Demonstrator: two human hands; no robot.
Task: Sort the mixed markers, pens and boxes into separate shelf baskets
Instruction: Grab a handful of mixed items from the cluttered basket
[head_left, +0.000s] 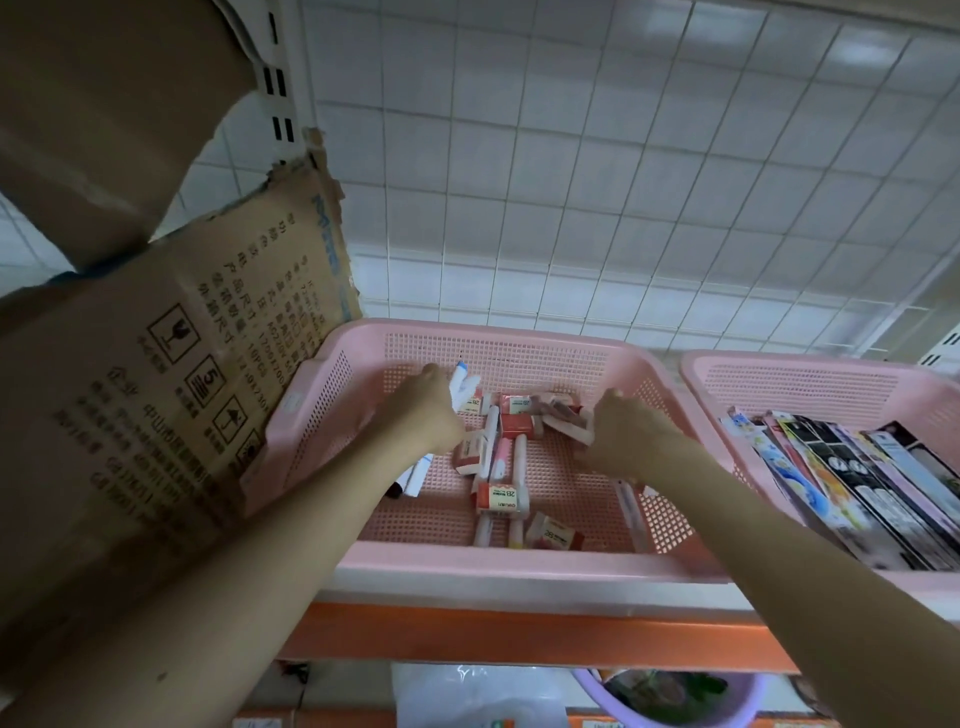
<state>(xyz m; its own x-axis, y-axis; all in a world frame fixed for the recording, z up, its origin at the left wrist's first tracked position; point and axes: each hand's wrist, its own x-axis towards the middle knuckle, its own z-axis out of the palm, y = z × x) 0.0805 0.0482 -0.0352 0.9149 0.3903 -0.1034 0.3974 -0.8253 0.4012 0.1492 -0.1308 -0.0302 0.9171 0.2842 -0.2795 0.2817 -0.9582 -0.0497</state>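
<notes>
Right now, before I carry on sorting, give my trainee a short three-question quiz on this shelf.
1. True or false: both hands are inside the middle pink basket.
2. What does the left hand hold? A) white markers B) a notebook C) nothing
3. What stands left of that basket?

Key:
1. True; the right hand is in it too.
2. A
3. A cardboard box.

A single wide-angle head camera looks forward and down onto the pink basket (467, 564) on the shelf, close enough that both forearms reach into it from the bottom edge. Left of the basket a cardboard box (156, 395) fills the frame; right of it a second pink basket (810, 364) is cut off; behind it rises a wire-grid back panel (597, 182).
</notes>
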